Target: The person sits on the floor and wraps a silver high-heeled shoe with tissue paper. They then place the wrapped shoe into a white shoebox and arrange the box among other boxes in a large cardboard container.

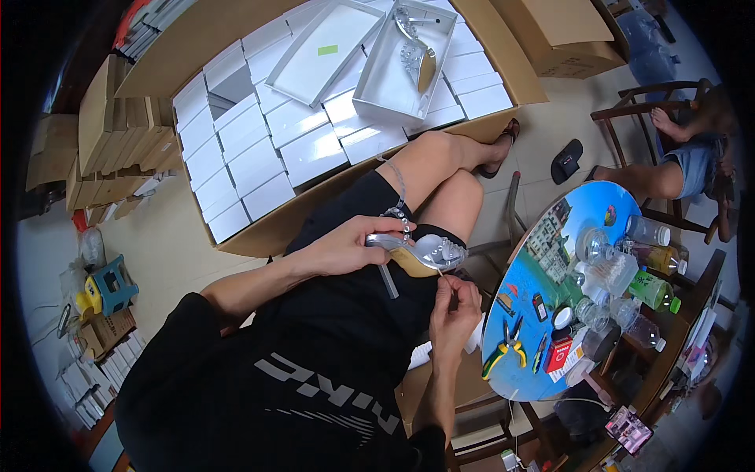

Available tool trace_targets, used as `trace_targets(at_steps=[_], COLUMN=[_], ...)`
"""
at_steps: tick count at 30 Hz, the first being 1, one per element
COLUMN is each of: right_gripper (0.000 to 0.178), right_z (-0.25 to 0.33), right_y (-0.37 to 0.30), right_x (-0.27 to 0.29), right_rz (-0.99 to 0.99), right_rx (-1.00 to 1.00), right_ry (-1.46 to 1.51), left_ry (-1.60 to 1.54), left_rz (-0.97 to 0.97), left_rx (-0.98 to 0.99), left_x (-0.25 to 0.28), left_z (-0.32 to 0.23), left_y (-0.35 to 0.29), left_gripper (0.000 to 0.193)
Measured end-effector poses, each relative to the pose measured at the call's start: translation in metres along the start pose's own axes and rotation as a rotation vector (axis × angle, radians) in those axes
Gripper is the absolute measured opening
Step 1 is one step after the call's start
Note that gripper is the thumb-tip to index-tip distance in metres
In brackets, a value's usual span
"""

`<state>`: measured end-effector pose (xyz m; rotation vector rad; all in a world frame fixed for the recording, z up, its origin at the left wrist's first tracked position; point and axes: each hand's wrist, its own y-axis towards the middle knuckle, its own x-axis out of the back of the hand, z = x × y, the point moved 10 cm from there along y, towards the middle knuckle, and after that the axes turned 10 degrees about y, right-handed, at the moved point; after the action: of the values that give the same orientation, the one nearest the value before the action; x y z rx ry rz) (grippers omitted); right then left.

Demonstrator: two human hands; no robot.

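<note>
A silver high-heeled sandal (407, 260) with clear beads and a gold-toned sole lies on its side above my lap. My left hand (346, 246) is closed around its heel end, thumb on top, and the grey heel points down toward me. At the toe end, my right hand (456, 308) pinches a thin pale stick (440, 273), whose tip meets the sole's edge. A matching sandal (422, 67) lies in an open white shoebox (368, 105) beyond my knees, with the box lid (302, 77) beside it.
A large carton (271, 206) full of white boxes stands ahead. On my right, a round blue table (501, 315) holds pliers (511, 346), a red packet (557, 354) and several bottles (646, 289). A black slipper (566, 160) lies on the floor near another person's legs (657, 180).
</note>
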<state>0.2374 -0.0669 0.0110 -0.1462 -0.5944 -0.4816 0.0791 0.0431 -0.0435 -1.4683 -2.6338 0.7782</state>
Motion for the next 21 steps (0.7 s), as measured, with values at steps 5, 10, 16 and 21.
trace_targets(at_steps=[5, 10, 16, 21], right_gripper=[0.009, 0.007, 0.013, 0.013], right_z=[0.001, -0.005, -0.04, -0.047], right_y=[0.0, -0.001, -0.013, -0.014], right_x=[-0.001, -0.002, 0.013, 0.104], right_rz=[0.013, 0.018, -0.086, -0.397], right_rx=[0.04, -0.008, -0.275, -0.296], right_ry=[-0.015, 0.119, 0.401, 0.345], left_ry=[-0.018, -0.009, -0.093, -0.129], left_rz=[-0.01, -0.024, -0.053, -0.085], left_rx=[0.028, 0.046, 0.076, 0.08], left_x=[-0.003, 0.0, 0.003, 0.008], left_z=[0.003, 0.002, 0.01, 0.006], left_y=[0.002, 0.001, 0.004, 0.0], left_gripper=[0.062, 0.062, 0.065, 0.069])
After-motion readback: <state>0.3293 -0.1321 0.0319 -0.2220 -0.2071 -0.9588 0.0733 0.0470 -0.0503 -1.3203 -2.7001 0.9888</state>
